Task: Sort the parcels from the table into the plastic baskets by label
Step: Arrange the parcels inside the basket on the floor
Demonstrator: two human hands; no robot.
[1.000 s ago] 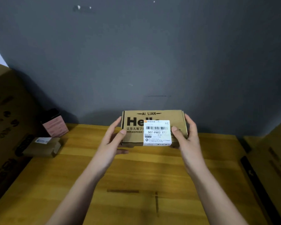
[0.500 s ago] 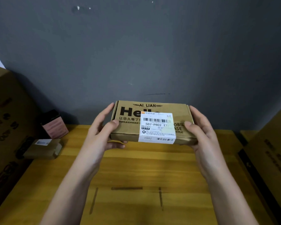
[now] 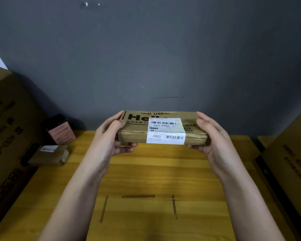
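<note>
Fingers point(image 3: 119, 150) of the left hand point(image 3: 111, 143) curl under the near left end of the flat brown parcel point(image 3: 139, 136), thumb laid on its top; fingers point(image 3: 195, 146) of the right hand point(image 3: 214, 141) do the same at the right end, so both hands pinch the parcel by its short ends and hold it in the air, clear of the worktop point(image 3: 156, 171), at about 12 o'clock from the person; its top tips slightly away, so the near long side faces the camera.

Largest things first: big cardboard cartons stand at 9 o'clock point(image 3: 9, 136) and at 3 o'clock point(image 3: 292, 153), flanking the worktop; no plastic basket shows anywhere in view, so where this parcel belongs cannot be told from here.

On the held parcel a white shipping label point(image 3: 165, 131) wraps from the top over the near side; it reads 507-P802 above and P802 below, with barcodes; the step in hand looks like reading that label before choosing a basket.

Still on the worktop at about 10 o'clock lie two more items: a small flat brown parcel point(image 3: 49, 155) with a white label, and just behind it a small pink and black box point(image 3: 61, 131), standing tilted near the wall.

Judged from this, sorting is under way but unfinished: one parcel is lifted and not yet placed; at least the two at 10 o'clock remain; how many are already sorted cannot be told.
</note>
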